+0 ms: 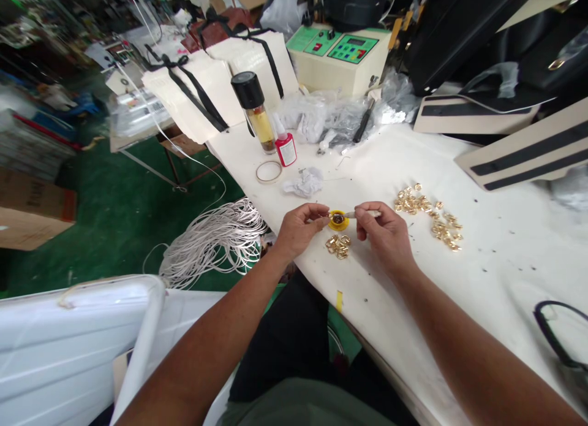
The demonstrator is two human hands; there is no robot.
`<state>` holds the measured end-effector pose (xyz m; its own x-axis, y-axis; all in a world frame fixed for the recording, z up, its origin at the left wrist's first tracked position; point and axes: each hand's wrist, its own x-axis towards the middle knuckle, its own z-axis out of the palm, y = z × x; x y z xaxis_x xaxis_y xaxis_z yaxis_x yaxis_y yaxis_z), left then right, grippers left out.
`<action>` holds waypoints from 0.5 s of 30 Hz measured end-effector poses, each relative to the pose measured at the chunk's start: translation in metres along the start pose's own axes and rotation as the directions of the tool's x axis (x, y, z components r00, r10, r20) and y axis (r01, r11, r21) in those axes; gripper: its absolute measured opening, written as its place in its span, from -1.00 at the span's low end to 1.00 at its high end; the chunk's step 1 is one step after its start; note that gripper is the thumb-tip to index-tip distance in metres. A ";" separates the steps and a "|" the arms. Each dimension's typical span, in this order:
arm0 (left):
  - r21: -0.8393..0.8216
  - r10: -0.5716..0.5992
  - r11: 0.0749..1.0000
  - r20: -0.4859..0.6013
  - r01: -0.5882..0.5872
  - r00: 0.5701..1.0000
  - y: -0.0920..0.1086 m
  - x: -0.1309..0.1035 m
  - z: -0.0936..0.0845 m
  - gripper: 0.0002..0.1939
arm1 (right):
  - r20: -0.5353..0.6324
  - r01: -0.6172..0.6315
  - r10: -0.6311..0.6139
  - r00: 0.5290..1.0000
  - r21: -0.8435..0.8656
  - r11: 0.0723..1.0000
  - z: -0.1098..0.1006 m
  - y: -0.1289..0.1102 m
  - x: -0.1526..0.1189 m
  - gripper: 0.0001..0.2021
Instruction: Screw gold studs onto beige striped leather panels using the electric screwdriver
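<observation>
My left hand (299, 227) pinches the edge of a small yellow cap (339, 221) with something dark inside it. My right hand (386, 232) holds a thin pale stick (362, 214) whose tip points into the cap. Both hands hover just above the white table (487, 254). A small heap of gold metal fittings (339, 245) lies right under the hands. A larger scatter of the same gold fittings (429, 214) lies to the right of my right hand.
Behind the hands stand a glass jar with a black lid (255, 110), a small red-labelled glue bottle (285, 143), a thin ring (269, 171) and crumpled paper (304, 182). White bags with black straps (215, 86), a green-panelled machine (340, 55) and coiled white cord (215, 239) are around.
</observation>
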<state>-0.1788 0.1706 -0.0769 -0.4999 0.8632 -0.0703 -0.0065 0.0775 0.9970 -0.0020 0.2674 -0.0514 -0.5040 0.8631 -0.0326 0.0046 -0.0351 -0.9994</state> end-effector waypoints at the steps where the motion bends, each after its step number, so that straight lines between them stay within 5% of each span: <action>1: 0.002 0.001 1.000 0.000 -0.001 1.000 0.000 0.000 0.000 -0.67 | -0.001 0.000 0.000 1.000 0.001 1.000 0.000 0.001 0.000 -0.77; 15: 0.038 -0.004 0.999 -0.003 0.004 1.000 0.002 -0.001 0.000 -0.67 | 0.000 -0.017 0.017 1.000 -0.019 1.000 0.001 0.002 0.000 -0.75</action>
<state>-0.1781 0.1697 -0.0746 -0.5027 0.8613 -0.0744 0.0241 0.0999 0.9947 -0.0027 0.2673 -0.0535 -0.5042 0.8622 -0.0495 0.0291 -0.0403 -0.9988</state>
